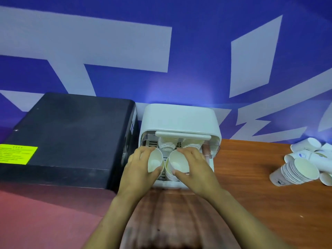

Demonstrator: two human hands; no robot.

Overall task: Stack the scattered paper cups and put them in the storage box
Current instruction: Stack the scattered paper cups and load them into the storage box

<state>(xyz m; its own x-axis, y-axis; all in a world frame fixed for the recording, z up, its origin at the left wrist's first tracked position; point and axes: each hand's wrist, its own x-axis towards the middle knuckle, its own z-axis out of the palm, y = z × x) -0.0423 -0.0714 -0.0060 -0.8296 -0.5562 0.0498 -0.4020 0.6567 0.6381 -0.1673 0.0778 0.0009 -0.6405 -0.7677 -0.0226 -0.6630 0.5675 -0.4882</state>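
A white storage box [179, 117] stands at the back of the wooden table with its front open. Two stacks of white paper cups [167, 144] stand deep inside it. My left hand [138, 168] grips a cup stack [154, 161] at the box's front left. My right hand [194, 168] grips another cup stack [177, 163] just to its right. Both stacks tilt their open mouths toward me and sit on the box's pulled-out tray. More cups [301, 169] lie scattered at the table's right edge, one long stack lying on its side.
A large black appliance [68, 133] with a yellow label [17, 154] fills the left and touches the box's side. The brown table [251, 194] stretches between the box and the loose cups. A blue and white wall rises behind.
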